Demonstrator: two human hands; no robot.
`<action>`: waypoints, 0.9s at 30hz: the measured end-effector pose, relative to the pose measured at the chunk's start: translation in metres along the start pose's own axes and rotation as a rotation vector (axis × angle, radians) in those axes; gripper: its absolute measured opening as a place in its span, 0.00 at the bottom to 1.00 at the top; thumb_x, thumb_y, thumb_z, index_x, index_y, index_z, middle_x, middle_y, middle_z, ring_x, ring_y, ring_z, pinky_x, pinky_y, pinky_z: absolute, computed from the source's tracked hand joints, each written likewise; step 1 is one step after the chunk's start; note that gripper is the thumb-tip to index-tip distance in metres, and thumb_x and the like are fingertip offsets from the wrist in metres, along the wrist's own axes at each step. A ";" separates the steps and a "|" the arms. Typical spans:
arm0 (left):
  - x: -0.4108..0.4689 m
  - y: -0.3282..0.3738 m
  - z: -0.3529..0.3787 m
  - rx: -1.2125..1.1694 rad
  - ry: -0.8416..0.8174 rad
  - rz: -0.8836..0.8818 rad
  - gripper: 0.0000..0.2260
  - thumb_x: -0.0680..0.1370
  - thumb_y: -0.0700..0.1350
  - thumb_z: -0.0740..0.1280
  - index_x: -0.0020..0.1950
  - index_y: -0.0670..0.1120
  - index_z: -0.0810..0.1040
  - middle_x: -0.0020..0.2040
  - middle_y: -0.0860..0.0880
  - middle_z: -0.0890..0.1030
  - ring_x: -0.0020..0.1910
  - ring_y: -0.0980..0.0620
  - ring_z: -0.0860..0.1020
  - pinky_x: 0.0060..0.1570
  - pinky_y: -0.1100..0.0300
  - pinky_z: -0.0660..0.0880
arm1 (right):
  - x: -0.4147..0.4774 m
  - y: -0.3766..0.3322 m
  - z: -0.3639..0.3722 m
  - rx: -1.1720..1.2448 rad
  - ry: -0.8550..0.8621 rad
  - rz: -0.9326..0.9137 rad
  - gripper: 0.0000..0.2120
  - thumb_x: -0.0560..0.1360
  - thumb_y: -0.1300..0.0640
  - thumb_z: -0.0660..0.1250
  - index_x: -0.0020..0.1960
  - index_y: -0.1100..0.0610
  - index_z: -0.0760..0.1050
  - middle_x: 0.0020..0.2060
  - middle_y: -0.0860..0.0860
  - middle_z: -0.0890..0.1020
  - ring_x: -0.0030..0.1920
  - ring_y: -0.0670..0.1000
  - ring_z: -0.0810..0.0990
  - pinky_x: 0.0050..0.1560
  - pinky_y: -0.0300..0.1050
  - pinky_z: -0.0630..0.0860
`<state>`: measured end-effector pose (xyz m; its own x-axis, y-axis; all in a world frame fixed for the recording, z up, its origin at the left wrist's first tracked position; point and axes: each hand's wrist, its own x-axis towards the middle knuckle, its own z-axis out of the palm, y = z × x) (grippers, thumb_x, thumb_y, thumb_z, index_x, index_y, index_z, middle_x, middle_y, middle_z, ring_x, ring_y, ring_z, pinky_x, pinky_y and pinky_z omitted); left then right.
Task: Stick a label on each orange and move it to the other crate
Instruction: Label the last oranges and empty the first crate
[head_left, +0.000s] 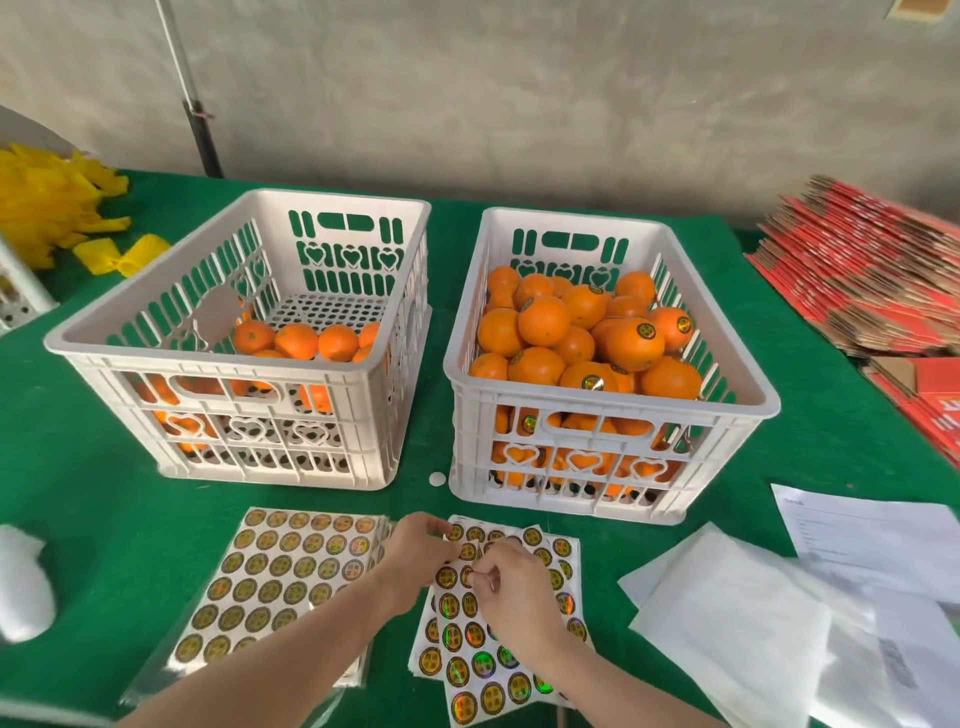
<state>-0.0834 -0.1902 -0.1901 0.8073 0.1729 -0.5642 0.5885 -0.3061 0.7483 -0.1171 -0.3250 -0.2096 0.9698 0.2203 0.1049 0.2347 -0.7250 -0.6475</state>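
Peeling a label (467, 577) off its backing looks to be the step in hand. The right hand (517, 597) has thumb and forefinger closed in a narrow pinch on one round holographic label near the upper left of the loose sticker sheet (483, 665). The left hand (415, 553) has its fingers curled on that sheet's top corner and appears to be steadying it. Whether the label's edge has lifted yet is too small to tell.

The sheet lies on the green worktop (78, 493) in front of both crates, just beside a fuller stack of sticker sheets (291, 571). The left crate (208, 364) holds a few oranges (296, 340) on its floor, with no labels visible on them. The right crate (701, 410) is heaped with labelled oranges (634, 343), so most of the job seems done.

To do this well, the left hand should pin the backing flat close to the label, so that the sheet does not rise with the pull. The right hand should lift from the rim and peel low and slowly, touching only the edge to spare the glue. The label should come away uncreased, ready to press onto an orange from the left crate before that orange goes to the right one.
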 end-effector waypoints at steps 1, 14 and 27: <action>-0.001 -0.001 -0.001 0.051 -0.005 0.044 0.09 0.75 0.37 0.68 0.50 0.49 0.73 0.47 0.45 0.81 0.43 0.48 0.82 0.45 0.53 0.80 | -0.001 0.000 0.000 0.005 -0.001 -0.008 0.05 0.75 0.62 0.65 0.41 0.60 0.78 0.38 0.46 0.73 0.36 0.36 0.67 0.39 0.26 0.64; -0.028 0.014 -0.047 0.252 0.068 0.760 0.09 0.75 0.43 0.67 0.53 0.54 0.77 0.46 0.58 0.77 0.42 0.65 0.74 0.38 0.77 0.67 | 0.090 -0.147 -0.059 0.315 0.309 -0.431 0.04 0.76 0.59 0.64 0.50 0.56 0.75 0.44 0.45 0.79 0.46 0.40 0.76 0.47 0.32 0.73; 0.057 0.139 -0.287 0.660 0.330 0.564 0.11 0.79 0.39 0.63 0.60 0.41 0.78 0.56 0.45 0.80 0.51 0.49 0.78 0.51 0.59 0.76 | 0.253 -0.205 -0.011 -0.068 0.030 -0.212 0.27 0.78 0.61 0.59 0.74 0.51 0.54 0.47 0.52 0.77 0.40 0.50 0.76 0.34 0.43 0.69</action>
<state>0.0573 0.0459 -0.0184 0.9977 0.0629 0.0260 0.0430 -0.8792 0.4745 0.0809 -0.1281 -0.0416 0.8998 0.3532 0.2562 0.4361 -0.7074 -0.5562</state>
